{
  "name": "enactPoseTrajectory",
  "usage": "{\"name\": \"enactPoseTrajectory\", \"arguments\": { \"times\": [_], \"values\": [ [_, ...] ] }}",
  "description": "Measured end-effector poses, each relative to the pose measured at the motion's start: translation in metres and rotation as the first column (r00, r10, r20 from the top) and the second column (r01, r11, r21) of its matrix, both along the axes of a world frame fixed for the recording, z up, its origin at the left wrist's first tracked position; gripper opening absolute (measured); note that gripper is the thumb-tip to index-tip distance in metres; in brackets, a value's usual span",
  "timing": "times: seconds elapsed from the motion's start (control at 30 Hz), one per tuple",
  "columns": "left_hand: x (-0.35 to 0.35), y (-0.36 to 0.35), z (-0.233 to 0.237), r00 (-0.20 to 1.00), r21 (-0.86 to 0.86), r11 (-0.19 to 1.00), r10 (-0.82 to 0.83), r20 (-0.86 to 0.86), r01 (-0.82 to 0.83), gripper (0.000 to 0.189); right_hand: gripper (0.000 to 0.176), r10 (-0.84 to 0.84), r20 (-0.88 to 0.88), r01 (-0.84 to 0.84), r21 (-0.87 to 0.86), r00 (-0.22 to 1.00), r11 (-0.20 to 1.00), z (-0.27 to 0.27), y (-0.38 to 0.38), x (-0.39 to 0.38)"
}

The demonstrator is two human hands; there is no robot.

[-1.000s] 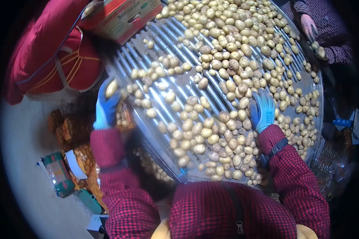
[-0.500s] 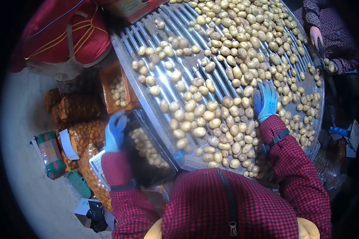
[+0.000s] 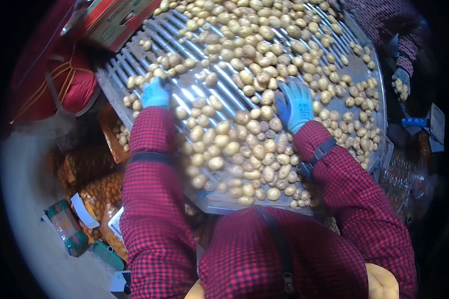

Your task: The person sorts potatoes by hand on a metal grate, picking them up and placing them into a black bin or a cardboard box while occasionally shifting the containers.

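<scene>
Many pale potatoes (image 3: 254, 149) are spread over a table of metal slats (image 3: 184, 89). My left hand (image 3: 155, 94), in a light blue glove, is over the table's left side, against a small group of potatoes (image 3: 172, 61). Its fingers point away from me and are partly hidden and blurred, so a grip on a potato cannot be made out. Lying among the potatoes near the middle is my right hand (image 3: 298, 105), in a similar blue glove, fingers stretched out and palm down. Potatoes touch its fingertips and sides.
Another person's gloved hand (image 3: 401, 83) holds potatoes at the right edge. A cardboard box (image 3: 117, 25) stands at the back left. Below the left edge are an orange crate (image 3: 110, 132) with potatoes, net sacks (image 3: 92, 164) and a green-and-red package (image 3: 65, 226).
My left hand has moved from above the dark crate beside the table up onto the slats. The view has shifted. My right hand stays on the potatoes, and the other person's hand now holds potatoes.
</scene>
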State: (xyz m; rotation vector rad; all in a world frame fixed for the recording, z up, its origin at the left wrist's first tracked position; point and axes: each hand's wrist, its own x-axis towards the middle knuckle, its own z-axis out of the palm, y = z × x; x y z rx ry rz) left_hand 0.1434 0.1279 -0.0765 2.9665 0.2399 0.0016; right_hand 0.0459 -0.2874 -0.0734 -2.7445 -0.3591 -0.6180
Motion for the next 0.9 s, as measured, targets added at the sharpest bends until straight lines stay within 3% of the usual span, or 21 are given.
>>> {"name": "enactPoseTrajectory", "arguments": {
  "times": [0.03,0.1,0.13,0.17,0.2,0.23,0.27,0.3,0.33,0.4,0.5,0.53,0.57,0.67,0.7,0.8,0.9],
  "values": [
    [0.002,0.006,-0.004,0.999,-0.043,0.999,0.022,0.044,-0.020,0.033,0.037,-0.009,-0.006,0.009,-0.013,1.000,1.000,-0.006,-0.003,0.001],
    [-0.014,0.016,-0.002,0.992,-0.339,0.941,0.033,0.123,0.011,0.022,0.038,-0.016,-0.004,0.016,0.015,1.000,1.000,-0.003,-0.001,-0.002],
    [-0.032,0.000,0.021,0.986,-0.545,0.837,0.132,0.100,-0.057,0.015,0.038,-0.019,-0.009,0.019,0.027,1.000,0.999,-0.005,-0.001,-0.002],
    [-0.038,0.006,0.013,0.987,-0.704,0.709,0.086,0.136,0.035,0.017,0.039,-0.001,0.001,0.001,0.010,1.000,1.000,-0.005,-0.003,-0.001],
    [-0.054,0.010,0.002,0.980,-0.745,0.666,0.162,0.114,-0.024,0.020,0.039,-0.004,-0.006,0.004,-0.006,1.000,1.000,-0.004,-0.004,-0.003],
    [-0.080,-0.009,0.023,0.965,-0.783,0.617,0.242,0.096,-0.077,0.022,0.039,-0.001,-0.005,0.001,-0.023,1.000,1.000,-0.004,-0.003,-0.002],
    [-0.104,-0.017,0.032,0.973,-0.866,0.498,0.220,0.074,-0.047,0.024,0.040,-0.002,0.023,0.002,-0.032,1.000,0.999,-0.005,-0.003,-0.002],
    [-0.129,-0.028,0.039,0.976,-0.883,0.465,0.214,0.046,-0.061,0.022,0.040,0.003,0.021,-0.003,-0.030,1.000,1.000,-0.005,-0.003,-0.001],
    [-0.155,-0.028,0.011,0.937,-0.789,0.604,0.205,0.284,0.107,0.022,0.041,0.008,0.018,-0.008,-0.030,1.000,1.000,-0.005,-0.004,-0.001],
    [-0.213,-0.056,0.043,0.938,-0.438,0.868,-0.085,0.335,0.235,0.026,0.042,0.010,0.037,-0.008,-0.051,0.999,0.999,-0.008,-0.004,-0.002],
    [-0.282,-0.095,0.056,0.956,-0.405,0.881,-0.153,0.249,0.246,0.024,0.042,0.011,0.066,-0.006,-0.082,0.998,0.997,-0.013,-0.004,-0.002],
    [-0.299,-0.105,0.064,0.961,-0.418,0.874,-0.166,0.221,0.247,0.023,0.039,0.014,0.002,-0.013,-0.067,1.000,0.998,-0.005,-0.001,-0.006],
    [-0.315,-0.108,0.061,0.973,-0.469,0.854,-0.172,0.154,0.226,0.034,0.038,0.115,-0.016,-0.113,0.090,0.993,0.989,0.010,0.008,-0.010],
    [-0.349,-0.124,0.043,0.972,-0.533,0.813,-0.195,0.130,0.235,0.036,0.038,0.422,0.045,-0.424,0.083,0.906,0.902,0.041,0.051,-0.021],
    [-0.357,-0.132,0.039,0.960,-0.502,0.819,-0.222,0.170,0.279,0.037,0.038,0.499,-0.103,-0.491,0.091,0.861,0.866,0.040,0.066,-0.022],
    [-0.368,-0.153,0.045,0.943,-0.543,0.772,-0.271,0.190,0.331,0.039,0.040,0.361,-0.533,-0.510,-0.159,0.765,0.845,0.034,0.101,-0.023],
    [-0.376,-0.158,0.051,0.972,-0.632,0.738,-0.192,0.137,0.235,0.040,0.029,0.321,-0.447,-0.396,-0.084,0.835,0.914,0.023,0.104,-0.022]
  ]
}}
